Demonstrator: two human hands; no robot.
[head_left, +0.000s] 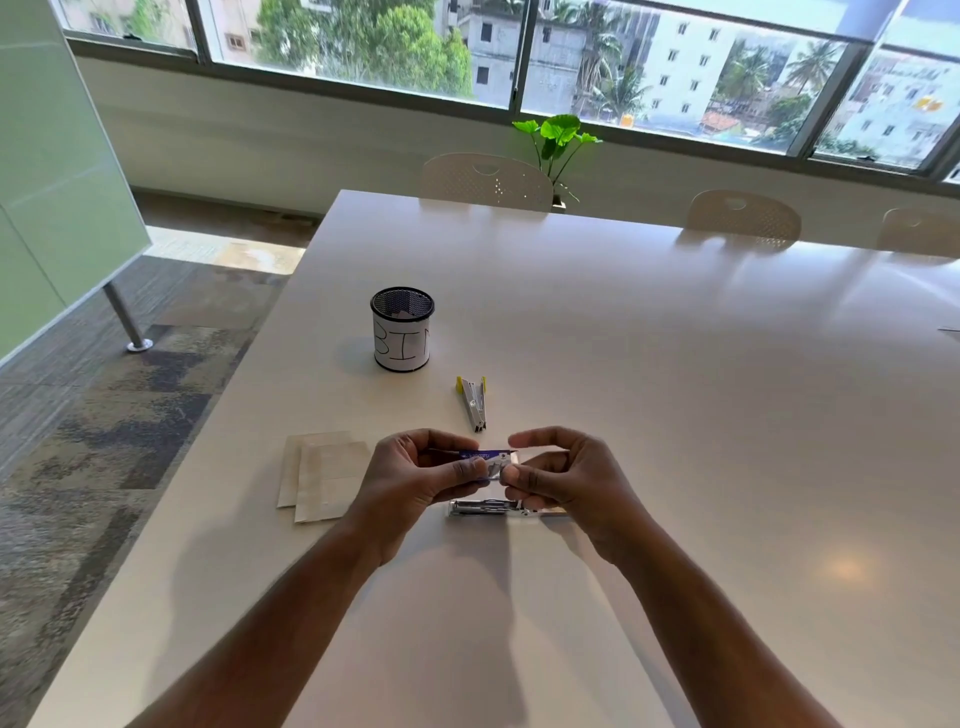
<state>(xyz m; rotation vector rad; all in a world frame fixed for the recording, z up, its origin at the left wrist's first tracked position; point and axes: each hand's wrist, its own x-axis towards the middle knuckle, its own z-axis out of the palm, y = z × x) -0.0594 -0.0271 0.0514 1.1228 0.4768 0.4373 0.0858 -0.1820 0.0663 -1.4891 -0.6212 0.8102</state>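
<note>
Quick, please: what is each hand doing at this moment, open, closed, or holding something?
Left hand: pinches the left end of the small blue box.
Right hand: pinches the right end of the same box.

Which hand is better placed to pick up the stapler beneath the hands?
Probably the right hand: it hangs over the silver stapler, whereas the left hand sits beside its end. Both pinch the blue staple box.

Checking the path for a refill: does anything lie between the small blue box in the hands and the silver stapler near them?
Nothing visible does. The left hand and right hand pinch the blue box close to the silver stapler; the yellow stapler lies beyond.
</note>
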